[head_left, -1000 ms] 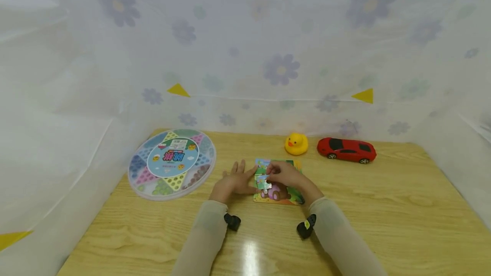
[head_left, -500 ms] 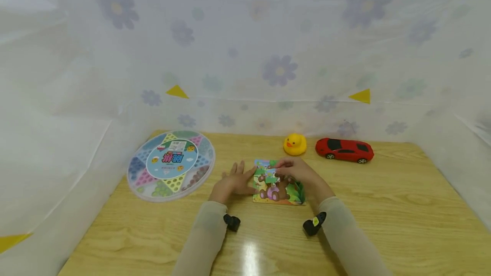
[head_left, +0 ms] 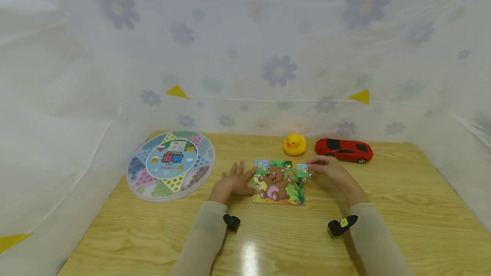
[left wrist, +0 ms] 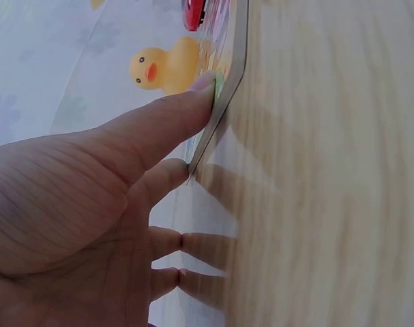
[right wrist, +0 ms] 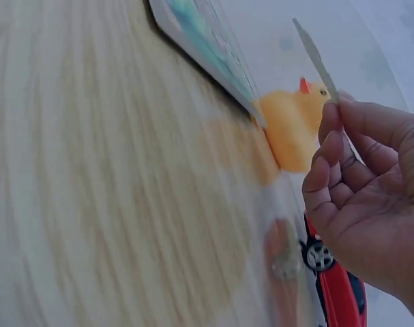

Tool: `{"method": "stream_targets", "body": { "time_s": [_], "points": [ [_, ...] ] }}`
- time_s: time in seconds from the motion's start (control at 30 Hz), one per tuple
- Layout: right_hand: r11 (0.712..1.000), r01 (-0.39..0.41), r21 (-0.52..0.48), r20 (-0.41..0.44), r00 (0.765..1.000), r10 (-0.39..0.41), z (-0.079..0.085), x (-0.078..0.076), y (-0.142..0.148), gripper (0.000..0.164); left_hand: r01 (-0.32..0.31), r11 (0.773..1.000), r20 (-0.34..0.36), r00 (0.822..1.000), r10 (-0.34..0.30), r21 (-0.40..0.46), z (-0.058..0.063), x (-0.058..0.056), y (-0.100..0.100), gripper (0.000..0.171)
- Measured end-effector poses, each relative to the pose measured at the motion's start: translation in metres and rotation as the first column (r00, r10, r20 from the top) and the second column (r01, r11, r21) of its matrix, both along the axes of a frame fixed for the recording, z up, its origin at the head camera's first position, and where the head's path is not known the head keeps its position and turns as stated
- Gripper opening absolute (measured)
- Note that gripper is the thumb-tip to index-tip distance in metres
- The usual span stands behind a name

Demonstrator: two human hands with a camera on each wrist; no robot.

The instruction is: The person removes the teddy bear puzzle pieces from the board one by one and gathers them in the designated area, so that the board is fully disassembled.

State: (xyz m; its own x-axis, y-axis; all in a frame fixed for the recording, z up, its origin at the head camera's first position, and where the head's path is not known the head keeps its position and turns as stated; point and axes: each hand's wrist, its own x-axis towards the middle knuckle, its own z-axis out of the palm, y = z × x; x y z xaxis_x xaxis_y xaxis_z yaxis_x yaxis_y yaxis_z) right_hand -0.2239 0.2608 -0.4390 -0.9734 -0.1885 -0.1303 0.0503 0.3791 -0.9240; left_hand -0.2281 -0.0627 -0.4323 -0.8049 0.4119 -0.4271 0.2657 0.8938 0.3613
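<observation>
A jigsaw puzzle board (head_left: 275,186) with a brown bear picture lies flat on the table in the head view. My left hand (head_left: 238,181) rests at its left side with fingers spread. In the left wrist view the thumb (left wrist: 183,112) presses on the board's edge and the index fingertip touches its corner. My right hand (head_left: 333,171) pinches a small puzzle piece (head_left: 302,171) between thumb and fingertips, at the board's upper right corner. Seen edge-on in the right wrist view, that puzzle piece (right wrist: 316,60) is raised above the table. It covers part of the board's corner in the head view.
Behind the board sits a yellow rubber duck (head_left: 294,145). A red toy car (head_left: 344,150) stands to its right, just beyond my right hand. The round board game box (head_left: 171,166) lies at the left. A flowered white sheet (head_left: 245,67) encloses the table's back and sides.
My right hand has carried the puzzle piece rightward, from over the left part of the board to its upper right corner, uncovering the bear. The left hand has stayed in place.
</observation>
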Motion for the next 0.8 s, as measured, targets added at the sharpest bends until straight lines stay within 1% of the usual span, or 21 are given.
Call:
{"method": "stream_targets", "body": {
  "time_s": [0.13,0.2,0.4,0.5,0.63,0.8],
  "points": [
    [0.996,0.048,0.07,0.0,0.999,-0.048,-0.001,0.004,0.016,0.047,0.004,1.0,-0.001,1.0,-0.004,-0.012,0.0,0.0,0.0,0.081],
    [0.993,0.071,0.089,0.006,0.997,-0.072,-0.004,0.003,0.024,0.048,0.005,1.0,-0.002,1.0,-0.005,-0.016,0.0,0.0,0.0,0.081],
    [0.986,0.138,0.095,0.092,0.985,-0.146,-0.015,-0.004,0.04,0.04,0.012,1.0,-0.011,1.0,-0.012,-0.02,0.001,0.0,0.0,0.081],
    [0.982,0.161,0.098,0.121,0.978,-0.172,-0.019,-0.008,0.044,0.036,0.011,1.0,-0.008,1.0,-0.011,-0.019,0.002,0.001,0.0,0.081],
    [0.976,0.186,0.113,0.134,0.971,-0.2,-0.023,-0.011,0.045,0.035,0.009,1.0,0.0,1.0,-0.009,-0.014,0.003,0.002,0.001,0.081],
    [0.97,0.207,0.13,0.12,0.968,-0.222,-0.024,-0.013,0.042,0.043,0.004,1.0,0.0,1.0,-0.004,-0.016,0.004,0.001,0.001,0.081]
  ]
}}
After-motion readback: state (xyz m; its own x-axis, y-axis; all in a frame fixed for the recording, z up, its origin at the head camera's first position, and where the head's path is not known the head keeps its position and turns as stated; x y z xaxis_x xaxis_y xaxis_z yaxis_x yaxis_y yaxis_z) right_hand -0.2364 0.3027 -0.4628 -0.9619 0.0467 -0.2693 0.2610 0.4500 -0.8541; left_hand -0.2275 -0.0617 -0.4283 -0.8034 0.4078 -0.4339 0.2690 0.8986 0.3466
